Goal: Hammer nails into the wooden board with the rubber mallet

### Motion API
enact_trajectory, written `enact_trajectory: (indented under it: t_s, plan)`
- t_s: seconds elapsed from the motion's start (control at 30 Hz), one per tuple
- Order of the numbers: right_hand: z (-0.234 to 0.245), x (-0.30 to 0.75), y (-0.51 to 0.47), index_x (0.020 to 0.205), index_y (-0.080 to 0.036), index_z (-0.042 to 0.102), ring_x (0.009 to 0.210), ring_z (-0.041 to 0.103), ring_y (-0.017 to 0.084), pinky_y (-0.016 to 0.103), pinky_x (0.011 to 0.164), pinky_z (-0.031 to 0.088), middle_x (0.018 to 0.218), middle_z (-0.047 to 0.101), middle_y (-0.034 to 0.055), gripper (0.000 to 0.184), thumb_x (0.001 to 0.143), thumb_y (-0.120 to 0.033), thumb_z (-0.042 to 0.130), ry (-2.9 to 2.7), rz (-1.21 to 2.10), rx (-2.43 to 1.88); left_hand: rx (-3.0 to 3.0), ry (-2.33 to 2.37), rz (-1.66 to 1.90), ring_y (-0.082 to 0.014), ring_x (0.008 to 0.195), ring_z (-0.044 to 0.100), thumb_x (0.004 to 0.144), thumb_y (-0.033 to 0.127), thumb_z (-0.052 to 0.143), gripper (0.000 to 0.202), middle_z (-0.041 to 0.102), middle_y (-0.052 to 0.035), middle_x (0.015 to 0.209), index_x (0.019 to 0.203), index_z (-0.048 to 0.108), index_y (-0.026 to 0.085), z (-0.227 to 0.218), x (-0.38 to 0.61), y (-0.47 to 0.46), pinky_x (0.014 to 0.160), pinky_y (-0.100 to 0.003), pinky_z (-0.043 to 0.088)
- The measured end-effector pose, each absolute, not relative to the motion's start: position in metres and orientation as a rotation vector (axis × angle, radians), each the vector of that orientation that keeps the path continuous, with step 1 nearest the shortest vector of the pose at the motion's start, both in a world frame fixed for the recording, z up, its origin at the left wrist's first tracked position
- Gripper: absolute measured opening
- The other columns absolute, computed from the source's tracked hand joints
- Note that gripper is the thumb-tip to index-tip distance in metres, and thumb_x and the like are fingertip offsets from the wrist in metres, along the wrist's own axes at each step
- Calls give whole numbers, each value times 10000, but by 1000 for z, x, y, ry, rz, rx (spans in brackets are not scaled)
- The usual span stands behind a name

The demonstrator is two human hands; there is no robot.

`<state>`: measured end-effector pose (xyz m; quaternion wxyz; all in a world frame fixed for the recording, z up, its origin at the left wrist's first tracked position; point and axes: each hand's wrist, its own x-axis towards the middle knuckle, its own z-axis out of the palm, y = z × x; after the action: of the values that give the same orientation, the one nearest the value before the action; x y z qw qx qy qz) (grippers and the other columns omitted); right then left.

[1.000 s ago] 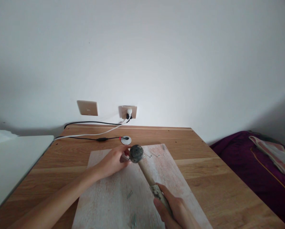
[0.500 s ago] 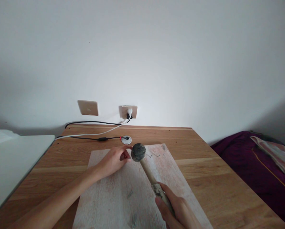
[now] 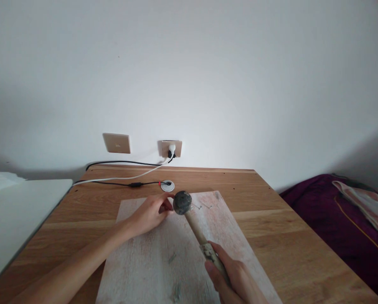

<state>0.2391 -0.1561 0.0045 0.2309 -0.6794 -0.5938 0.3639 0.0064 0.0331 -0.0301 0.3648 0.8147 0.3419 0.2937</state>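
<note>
The left hand's fingertips [image 3: 166, 205] are drawn narrow, thumb and forefinger pinched together and pressed down on the board [image 3: 150, 261] close to its far edge. Whether anything small sits between them cannot be told, as the spot is tiny and partly hidden. The left hand [image 3: 149, 217] lies low over the board with the forearm running back toward the near left corner of the table [image 3: 271, 236].

Just beside those fingertips, on their right, is the dark round head of the hammer [image 3: 193, 226], either touching the board or a little above it. Its pale wooden handle slants back to the right hand [image 3: 236, 280], whose fingers are wrapped fully around the stained lower end of the handle, over the near right part of the board.

A few bent nails [image 3: 204, 207] lie on the board just right of the hammer head, near its far right corner.

The board, whitewashed and worn, lies flat in the middle of the table. Beyond it, a white grommet [image 3: 167, 185] is set in the tabletop near the far edge. A black cable [image 3: 119, 183] and a white cable [image 3: 128, 176] run along that edge up to the wall socket [image 3: 171, 148], with a blank plate [image 3: 117, 143] to its left.

Off the left edge stands a white surface [image 3: 14, 211]. Off the right edge lies a purple bedcover [image 3: 334, 219].
</note>
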Motion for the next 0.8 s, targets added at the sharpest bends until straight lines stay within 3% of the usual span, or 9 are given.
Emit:
enact_trajectory:
  t_s: [0.1,0.17,0.27,0.43,0.6,0.8]
  plan:
    - [12,238,-159,1401,-218,667,711,731,229,277,643,532,866,790,68,641,1022,-665,407,-1583,968,-1875,2098,898,746,-180,812,731,836,29,646,398,774,-13,900,1195,667,198,-29,6,33,766,-259,533]
    - [16,236,-159,1364,-247,701,681,719,224,278,669,542,828,783,56,620,1010,-681,436,-1570,945,-1886,2106,905,744,-183,829,737,824,11,644,415,777,-11,896,1193,669,200,-28,7,33,786,-263,535]
    - [15,236,-157,1344,-211,715,757,733,252,300,740,557,764,758,61,647,999,-692,454,-1595,950,-1898,2117,903,746,-187,866,744,806,-18,629,453,783,-9,901,1198,672,207,-28,7,32,841,-275,533]
    - [10,238,-158,1421,-192,656,542,620,188,264,530,472,665,668,19,669,1015,-673,430,-1589,1001,-1926,2127,935,736,-196,833,732,829,56,661,443,772,-4,888,1241,665,217,-30,7,32,816,-285,528]
    - [11,237,-159,1423,-176,642,547,599,172,258,524,440,728,686,34,699,1020,-692,396,-1593,1018,-1883,2160,930,779,-221,938,716,835,167,743,400,766,-38,1021,1228,678,212,-29,6,32,848,-295,525]
    - [7,237,-159,1453,-170,612,511,544,161,242,472,393,639,586,-6,644,1023,-611,424,-1563,1098,-1911,2126,917,797,-180,818,713,823,38,698,413,757,-4,878,1202,694,203,-31,6,33,782,-257,518]
